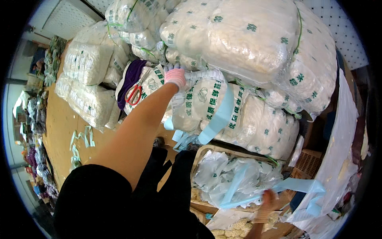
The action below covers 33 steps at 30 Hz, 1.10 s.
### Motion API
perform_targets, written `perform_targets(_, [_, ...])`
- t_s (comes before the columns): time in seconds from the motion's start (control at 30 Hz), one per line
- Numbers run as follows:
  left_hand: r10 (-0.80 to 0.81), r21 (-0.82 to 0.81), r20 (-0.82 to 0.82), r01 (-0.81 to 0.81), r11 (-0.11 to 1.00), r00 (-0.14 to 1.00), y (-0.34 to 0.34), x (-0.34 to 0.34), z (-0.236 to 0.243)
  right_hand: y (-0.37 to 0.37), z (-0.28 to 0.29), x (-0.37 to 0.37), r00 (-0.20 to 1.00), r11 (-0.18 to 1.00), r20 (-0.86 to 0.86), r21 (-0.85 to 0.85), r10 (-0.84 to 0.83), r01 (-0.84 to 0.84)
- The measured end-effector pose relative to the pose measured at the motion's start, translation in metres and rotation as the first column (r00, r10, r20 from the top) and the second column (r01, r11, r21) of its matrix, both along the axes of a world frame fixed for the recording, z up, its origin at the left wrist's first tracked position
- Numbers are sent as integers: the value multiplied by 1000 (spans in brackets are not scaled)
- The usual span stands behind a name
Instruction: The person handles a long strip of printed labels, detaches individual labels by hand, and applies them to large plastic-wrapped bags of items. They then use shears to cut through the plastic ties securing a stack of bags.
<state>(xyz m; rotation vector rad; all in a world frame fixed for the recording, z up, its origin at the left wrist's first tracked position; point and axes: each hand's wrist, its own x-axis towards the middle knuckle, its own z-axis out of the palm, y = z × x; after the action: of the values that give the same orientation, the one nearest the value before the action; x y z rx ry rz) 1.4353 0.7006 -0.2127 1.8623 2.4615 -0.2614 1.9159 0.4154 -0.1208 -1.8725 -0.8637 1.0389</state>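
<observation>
My left hand [175,76], in a pink-and-white striped glove with grey fingertips, lies on a clear printed plastic bag [201,97] packed with pale goods. Its fingers are stretched out over the bag's top. A wide light-blue strip [226,113] loops down across the front of this bag. At the lower right, my right hand [267,205] is blurred, its fingers closed at another length of light-blue strip [298,185]. Red-handled scissors [133,95] rest left of my left hand, next to a dark purple cloth [133,79].
Large stuffed bags [234,36] are stacked behind, with more bags [85,75] at the left. A tan bin [197,159] holds crumpled clear plastic bags [221,173]. A brown crate [308,161] stands right of it. Strip scraps [84,137] lie on the brown floor [59,129].
</observation>
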Motion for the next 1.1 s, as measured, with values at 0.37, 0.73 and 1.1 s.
perform_targets(0.37, [116, -244, 924, 325, 914, 366, -151, 11, 89, 46, 7, -259, 773, 926, -574, -63, 272, -372])
perform_targets(0.73, [347, -374, 836, 21, 927, -425, -337, -74, 242, 64, 65, -350, 557, 556, -128, 398, 821, -729])
perform_targets(1.1, [113, -170, 984, -517, 839, -140, -551, -216, 266, 32, 123, -526, -191, 660, -871, 471, 452, -585])
